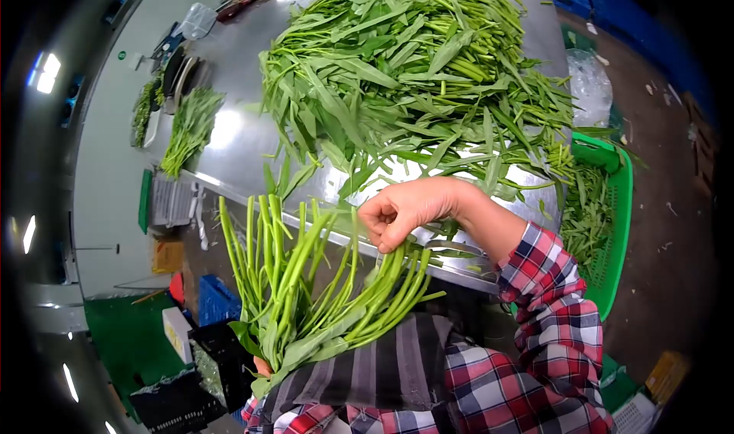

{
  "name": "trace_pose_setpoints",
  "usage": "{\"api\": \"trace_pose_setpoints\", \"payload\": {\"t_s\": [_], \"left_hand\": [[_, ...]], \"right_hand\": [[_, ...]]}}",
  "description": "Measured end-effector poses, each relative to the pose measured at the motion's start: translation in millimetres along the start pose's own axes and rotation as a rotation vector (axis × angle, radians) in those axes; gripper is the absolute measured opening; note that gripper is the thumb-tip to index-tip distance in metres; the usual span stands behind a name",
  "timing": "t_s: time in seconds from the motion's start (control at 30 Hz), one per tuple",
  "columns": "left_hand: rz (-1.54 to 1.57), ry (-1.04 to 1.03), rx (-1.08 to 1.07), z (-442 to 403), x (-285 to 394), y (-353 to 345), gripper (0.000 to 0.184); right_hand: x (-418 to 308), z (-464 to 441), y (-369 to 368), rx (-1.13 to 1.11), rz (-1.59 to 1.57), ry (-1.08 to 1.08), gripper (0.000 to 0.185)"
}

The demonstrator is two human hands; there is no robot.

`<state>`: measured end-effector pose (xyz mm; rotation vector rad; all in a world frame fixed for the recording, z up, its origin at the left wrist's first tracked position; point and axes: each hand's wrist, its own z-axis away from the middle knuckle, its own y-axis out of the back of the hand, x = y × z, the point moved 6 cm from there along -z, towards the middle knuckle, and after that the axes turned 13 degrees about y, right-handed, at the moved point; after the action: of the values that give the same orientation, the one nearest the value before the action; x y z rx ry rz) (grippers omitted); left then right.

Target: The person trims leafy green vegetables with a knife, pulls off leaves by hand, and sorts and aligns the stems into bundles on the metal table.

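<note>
A bunch of long-leaved greens, looking like water spinach (pixel 294 281), stands in front of my body with its cut stems fanned upward. My left hand (pixel 262 367) grips it low down, mostly hidden behind the leaves. Over the stem ends on the right, my right hand (pixel 405 208) is closed, its thumb and forefinger pinched at the stems. A thin curved metallic strip (pixel 453 245) shows below my right wrist; I cannot tell whether it is held. Beyond my hands, a big heap of the same greens (pixel 405 75) covers much of the metal table (pixel 237 155).
To the right, a green crate (pixel 623 220) holds loose greens. A small bundle (pixel 191 128) lies at the table's left edge. A clear plastic bag (pixel 590 86) sits beyond the crate. Dark and blue crates (pixel 218 300) stand at lower left.
</note>
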<state>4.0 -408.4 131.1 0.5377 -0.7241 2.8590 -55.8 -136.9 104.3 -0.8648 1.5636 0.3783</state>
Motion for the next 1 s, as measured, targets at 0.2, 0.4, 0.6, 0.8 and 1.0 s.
{"api": "trace_pose_setpoints", "payload": {"t_s": [0.2, 0.4, 0.6, 0.8, 1.0], "left_hand": [[0.021, 0.023, -0.098, -5.9, 20.5, 53.5, 0.073], [0.041, 0.076, -0.187, 4.5, 53.5, 130.7, 0.070], [0.079, 0.092, -0.229, 18.8, 78.8, 181.8, 0.067], [0.114, 0.101, -0.256, 34.1, 93.4, 204.5, 0.063], [-0.105, 0.265, -0.379, 65.8, 146.3, 189.3, 0.060]], "right_hand": [[-11.6, -32.6, -8.9, 0.207, 0.128, -0.105, 0.021], [-5.7, -87.3, 2.5, 1.093, -0.275, 0.477, 0.032], [28.0, -98.7, -12.1, 0.840, 0.258, -0.246, 0.033], [51.0, -175.1, -42.3, 0.567, -0.169, -0.148, 0.024], [-81.5, -256.4, -4.0, 0.463, 0.784, 0.274, 0.036]]}}
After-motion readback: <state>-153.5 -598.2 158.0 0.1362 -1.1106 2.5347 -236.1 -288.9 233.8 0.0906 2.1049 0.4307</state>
